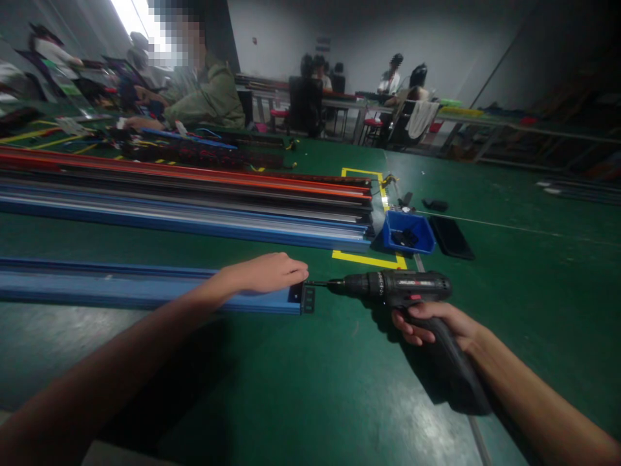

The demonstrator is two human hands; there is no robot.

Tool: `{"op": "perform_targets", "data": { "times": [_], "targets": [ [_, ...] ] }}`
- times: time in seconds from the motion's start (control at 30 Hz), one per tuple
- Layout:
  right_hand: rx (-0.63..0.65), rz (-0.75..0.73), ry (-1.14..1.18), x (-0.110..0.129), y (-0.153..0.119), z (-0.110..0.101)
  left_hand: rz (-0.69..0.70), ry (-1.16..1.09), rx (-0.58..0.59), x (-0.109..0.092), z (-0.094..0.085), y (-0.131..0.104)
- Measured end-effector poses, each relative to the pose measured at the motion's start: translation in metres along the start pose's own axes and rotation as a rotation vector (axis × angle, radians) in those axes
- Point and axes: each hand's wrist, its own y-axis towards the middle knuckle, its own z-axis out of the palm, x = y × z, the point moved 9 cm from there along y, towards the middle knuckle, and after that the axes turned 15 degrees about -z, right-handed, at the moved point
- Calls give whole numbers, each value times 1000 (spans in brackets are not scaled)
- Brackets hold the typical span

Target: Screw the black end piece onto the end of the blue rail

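In the head view my right hand (436, 323) is wrapped round the grip of a black cordless drill (407, 285), which points left. Its long thin bit (320, 283) reaches the black end cap (308, 299) of a blue metal profile (160, 288). Whether the bit sits in a screw is too small to tell. Over the profile's right end lies my left hand (266, 272), closed on it, with the thumb and index finger close to the bit's tip. The other fingertips are hidden behind the hand.
Behind lie several long profiles, blue, black and orange (218, 175). A blue bin (417, 243) with small black parts stands at their right end, beside a dark flat object (451, 236). Yellow tape (369, 259) marks the green table. Across it, a person in a green jacket (213, 97) works.
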Motion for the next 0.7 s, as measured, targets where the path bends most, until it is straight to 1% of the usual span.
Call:
{"op": "perform_targets", "data": {
  "times": [0.33,0.7],
  "targets": [
    [-22,13,9,-2,-1,-1,12,-34,24,-4,-1,-1],
    [37,-1,17,-1,0,-1,12,-44,-9,-1,-2,0]
  ]
}}
